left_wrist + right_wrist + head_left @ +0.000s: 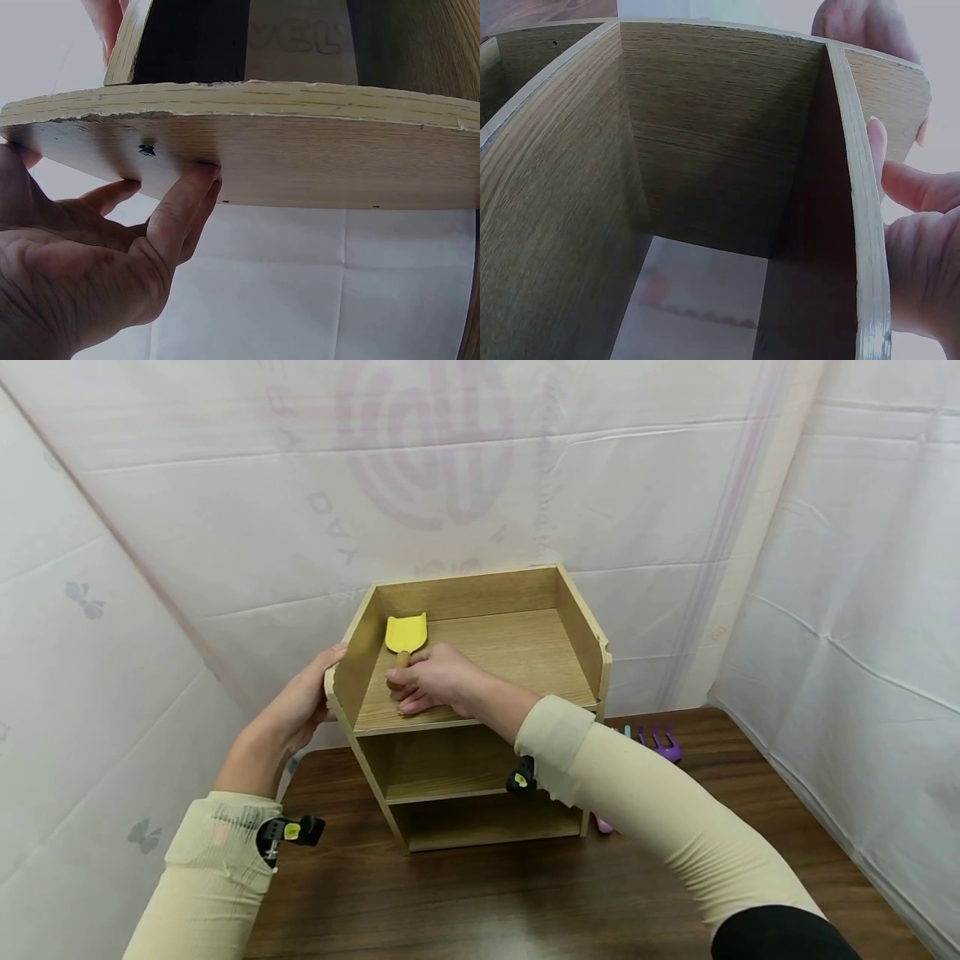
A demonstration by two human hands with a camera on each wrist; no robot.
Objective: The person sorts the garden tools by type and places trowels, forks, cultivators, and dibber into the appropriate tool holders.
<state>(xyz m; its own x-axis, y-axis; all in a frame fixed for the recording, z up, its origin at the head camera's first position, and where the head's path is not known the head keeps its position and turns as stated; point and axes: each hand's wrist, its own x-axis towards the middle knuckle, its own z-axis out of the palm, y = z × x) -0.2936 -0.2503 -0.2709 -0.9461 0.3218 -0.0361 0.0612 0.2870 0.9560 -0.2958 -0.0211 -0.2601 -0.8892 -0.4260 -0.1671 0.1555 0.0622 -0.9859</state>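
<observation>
Seen from the head, a three-level wooden shelf unit [510,647] stands on a dark wooden table [450,902], close to white sheeting [225,510] behind it. On the top level, near the left side wall, I see a yellow toy shovel [407,635], its blade toward the back panel and its short handle toward the front. The right hand [446,681] reaches across and pinches that handle between thumb and fingers, the fingers curled in close. The left hand [303,697] is at the outside of the left side panel, near its top front corner. Over on the right, partly behind the right arm, there's a purple toy fork [667,746] on the table, and a small pink piece [603,825] peeks out beside the unit's foot. From the left wrist, the left hand's fingers are spread apart and only gently bent, their tips pressing the panel's outer face near a dark screw [147,150]; the panel's front edge looks chipped. From the right wrist, I'm looking into the unit's compartments, with the right hand at the right edge, beyond a board; what its fingers hold I can't tell from there.
</observation>
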